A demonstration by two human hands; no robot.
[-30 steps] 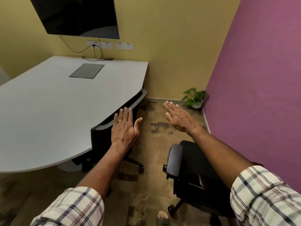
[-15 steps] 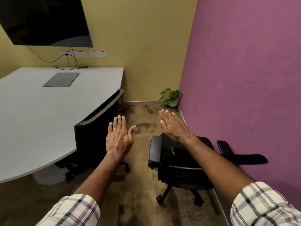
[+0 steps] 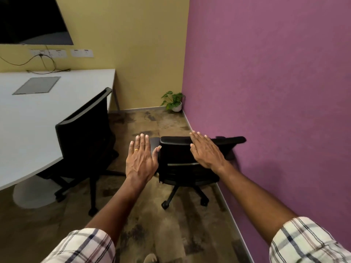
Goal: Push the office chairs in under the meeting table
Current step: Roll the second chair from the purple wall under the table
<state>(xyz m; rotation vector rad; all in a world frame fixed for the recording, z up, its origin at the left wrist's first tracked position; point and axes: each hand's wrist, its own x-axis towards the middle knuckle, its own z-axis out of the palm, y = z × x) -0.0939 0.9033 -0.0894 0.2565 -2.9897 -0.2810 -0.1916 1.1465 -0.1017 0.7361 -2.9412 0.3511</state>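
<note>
A white meeting table (image 3: 34,114) fills the left side. One black office chair (image 3: 85,133) sits tucked against its curved edge, backrest toward me. A second black office chair (image 3: 178,160) stands free beside the purple wall, its armrest (image 3: 231,140) reaching toward that wall. My left hand (image 3: 141,160) hovers flat, fingers apart, just left of this chair's backrest. My right hand (image 3: 207,150) is stretched out flat over the backrest's top, holding nothing. Whether either hand touches the chair I cannot tell.
The purple wall (image 3: 275,111) runs close along the right. A small potted plant (image 3: 173,102) stands in the far corner. A dark screen (image 3: 32,19) hangs on the yellow wall above sockets and cables. Brown patterned floor (image 3: 148,122) lies between the chairs.
The view has swung to the right and drawn back. The free chair now sits centred under both outstretched hands, and its whole base shows. The hands stay flat and empty.
</note>
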